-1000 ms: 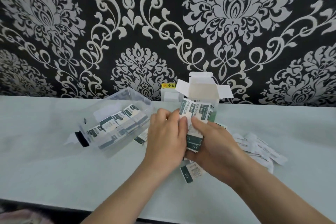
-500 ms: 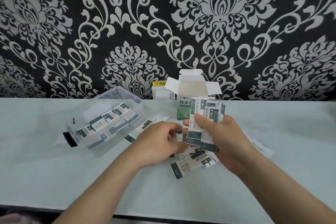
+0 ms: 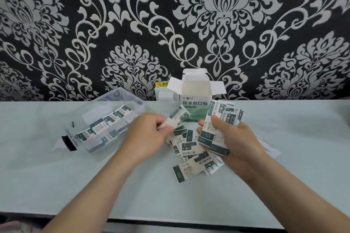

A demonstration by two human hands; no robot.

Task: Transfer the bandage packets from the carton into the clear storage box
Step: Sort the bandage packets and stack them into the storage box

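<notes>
Over the pale table [image 3: 56, 185], the right hand [image 3: 236, 138] is gripping a fan of packets [image 3: 224, 114] under its thumb while the left hand [image 3: 147, 134] is pinching one blurred packet [image 3: 176, 117] at its fingertips, between carton [image 3: 196, 98] and clear box [image 3: 117, 93].

Pinched packet [image 3: 175, 118]: motion-blurred
Loose pile [image 3: 189, 149]: partly hidden beneath my right hand [image 3: 234, 138] and its held stack [image 3: 217, 128]
My forearms [image 3: 91, 200]: cut off below
</notes>
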